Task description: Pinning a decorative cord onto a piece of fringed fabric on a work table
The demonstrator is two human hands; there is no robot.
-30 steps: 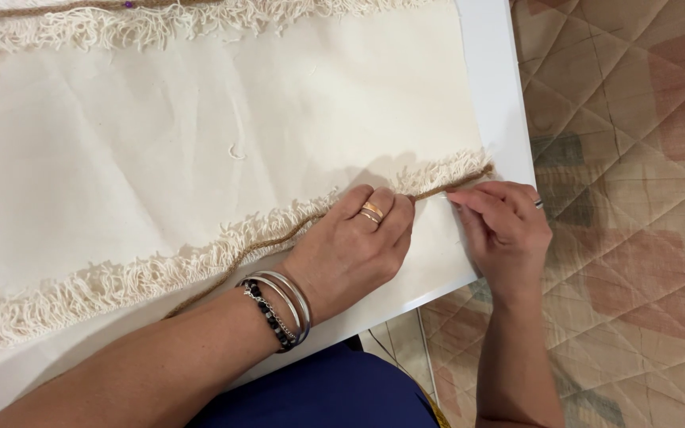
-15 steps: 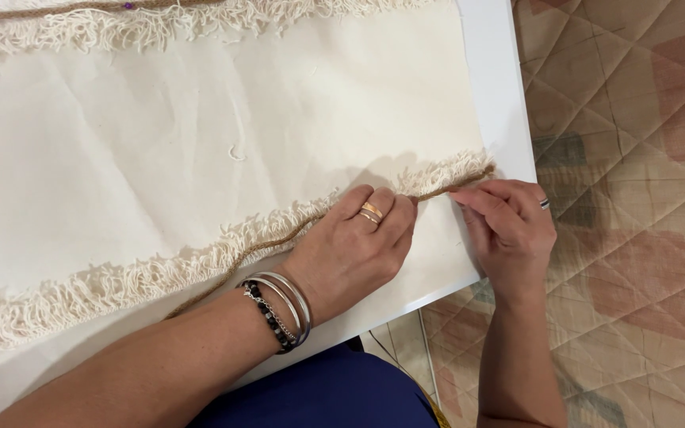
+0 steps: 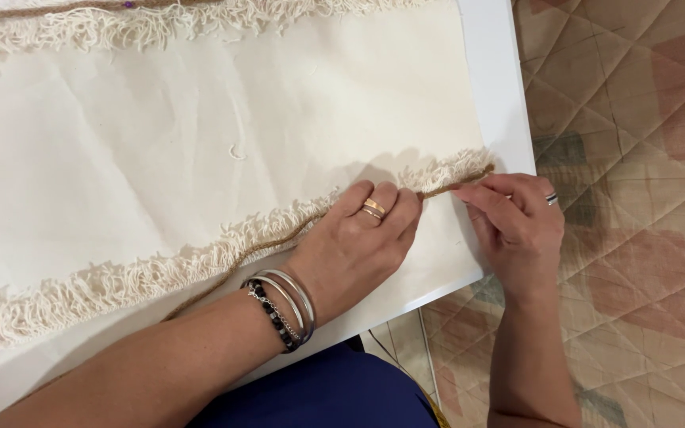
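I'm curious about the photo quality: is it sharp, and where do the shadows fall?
Head view: sharp and evenly lit, no glare; the left hand casts a soft shadow up onto the cream fringed cloth; the right hand pinching the brown cord is equally crisp.

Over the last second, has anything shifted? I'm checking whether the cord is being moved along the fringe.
Barely anything changed. The right hand edged slightly rightward along the brown cord, keeping its grip near the cord's end. The left hand stayed pressed flat on the cord by the fringe. The cream cloth and white table did not move.
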